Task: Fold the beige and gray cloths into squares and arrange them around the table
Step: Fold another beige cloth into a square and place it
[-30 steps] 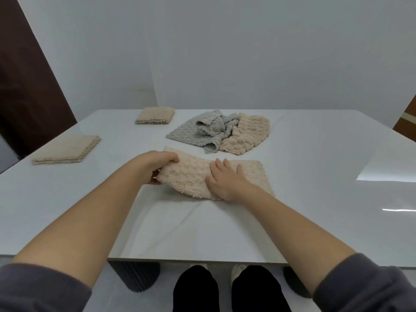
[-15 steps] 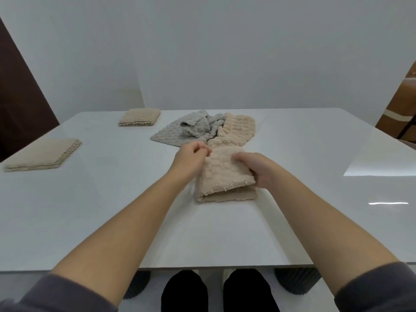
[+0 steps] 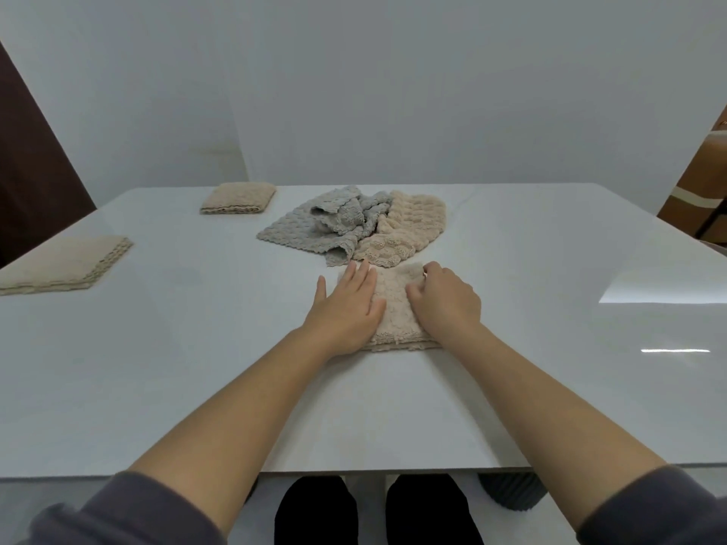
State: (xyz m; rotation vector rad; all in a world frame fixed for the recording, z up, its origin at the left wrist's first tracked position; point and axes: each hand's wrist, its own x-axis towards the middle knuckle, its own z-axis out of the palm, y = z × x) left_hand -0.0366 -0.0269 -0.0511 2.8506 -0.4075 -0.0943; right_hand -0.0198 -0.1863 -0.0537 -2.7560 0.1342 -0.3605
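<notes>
The cloth (image 3: 393,308) is being pressed flat on the table (image 3: 196,367), near the middle and just this side of the pile (image 3: 314,230). The left hand (image 3: 346,308) is being laid across its left half, fingers straight and slightly spread, evidently so the fresh fold is being smoothed and kept from springing open. The right hand (image 3: 446,304) is being kept on the right side, fingers curled and nipped onto the layers, probably so the edges are being held in line. The near square (image 3: 67,263) and the far square (image 3: 238,197) are being left well apart along the left side, as if the rim is being filled in turn. Compared with half a second ago, the left hand's pinch is being swapped for a flat palm. A second ago the cloth was a long strip, and now it is being squared up.
</notes>
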